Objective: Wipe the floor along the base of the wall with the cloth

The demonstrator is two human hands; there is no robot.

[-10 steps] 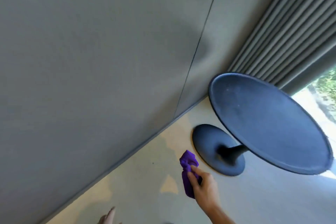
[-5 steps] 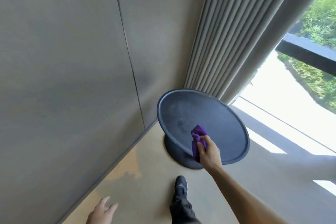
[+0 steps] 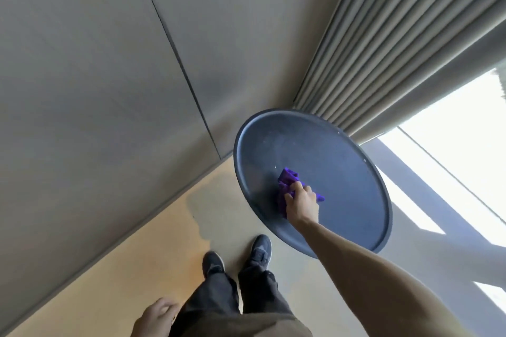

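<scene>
From my remote seat I saw the grey panelled wall (image 3: 95,76) fill the upper left, split by one dark vertical seam, with one pleated grey curtain (image 3: 397,35) hanging to its right beside a bright window opening. The floor (image 3: 153,249) ran along the wall's base, tan near the wall with a darker grey patch further out. One round dark table top (image 3: 342,161) with a raised rim stood near the corner, tilted in the wide-angle view. The person's two legs in dark trousers (image 3: 232,295) and two dark shoes (image 3: 260,249) stood on the floor just beside the table. The right hand (image 3: 301,202) was curled around the cloth (image 3: 287,176), a single crumpled bright purple rag, pressing it onto the table top left of centre, well above the floor. Bunched folds stuck out beyond the fingers, and a small corner showed on the hand's right side. The left hand (image 3: 156,317) hung low by the hip, blurred, so I could not tell how its fingers were set. Compared with half a second before, both shoes were now visible instead of one, the table's base had dropped out of sight beneath its top, and the cloth sat further in over the table top rather than near its front edge.
</scene>
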